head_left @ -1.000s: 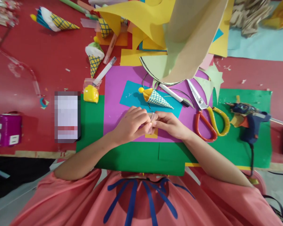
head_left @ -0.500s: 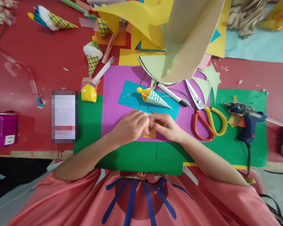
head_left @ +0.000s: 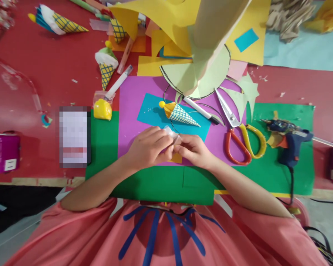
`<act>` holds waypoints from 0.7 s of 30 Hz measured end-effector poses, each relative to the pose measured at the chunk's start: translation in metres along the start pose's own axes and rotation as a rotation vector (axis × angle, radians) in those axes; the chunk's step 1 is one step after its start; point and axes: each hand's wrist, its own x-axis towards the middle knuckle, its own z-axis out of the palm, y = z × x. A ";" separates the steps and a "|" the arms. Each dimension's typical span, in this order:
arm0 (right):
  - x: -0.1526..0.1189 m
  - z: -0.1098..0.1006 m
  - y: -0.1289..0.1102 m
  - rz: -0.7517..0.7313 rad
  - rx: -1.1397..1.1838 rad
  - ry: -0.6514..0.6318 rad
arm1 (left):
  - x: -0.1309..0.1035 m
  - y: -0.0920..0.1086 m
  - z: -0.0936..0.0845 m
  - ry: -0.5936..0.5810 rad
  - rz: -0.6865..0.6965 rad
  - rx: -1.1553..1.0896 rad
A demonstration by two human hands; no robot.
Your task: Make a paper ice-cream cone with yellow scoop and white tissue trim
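My left hand (head_left: 152,146) and my right hand (head_left: 193,149) meet over the purple sheet (head_left: 127,111). Between their fingertips is a small clear plastic wrapper (head_left: 170,133), pinched by both; what it contains I cannot make out. Just beyond the fingers lies a small paper cone (head_left: 184,115) with a blue grid and a yellow ball at its open end, resting on a blue paper piece (head_left: 147,111). A white marker (head_left: 199,109) with a black cap lies behind the cone. Scissors (head_left: 232,122) with one red and one yellow handle rest right of my right hand.
On the right is a glue gun (head_left: 290,142) on green paper (head_left: 161,186). A phone-like blurred item (head_left: 74,136) and a bagged yellow lump (head_left: 102,109) lie left. Two decorated cones (head_left: 107,70) stand out farther back. Curled card (head_left: 216,26) rises at the back.
More of the clear wrapper shows above my fingers, and my hands are slightly farther apart at the top. The curled card has shifted, uncovering more of the pale green disc and a blue piece.
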 end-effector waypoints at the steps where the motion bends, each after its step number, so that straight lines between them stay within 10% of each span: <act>1: 0.000 0.000 -0.001 0.006 -0.047 0.007 | 0.000 -0.001 0.001 0.004 0.035 0.050; 11: -0.005 0.002 -0.009 0.149 0.149 -0.095 | -0.005 0.003 0.010 -0.084 -0.110 -0.369; 21: -0.007 0.011 -0.013 -0.028 -0.342 0.085 | -0.004 -0.002 0.017 0.019 0.035 -0.236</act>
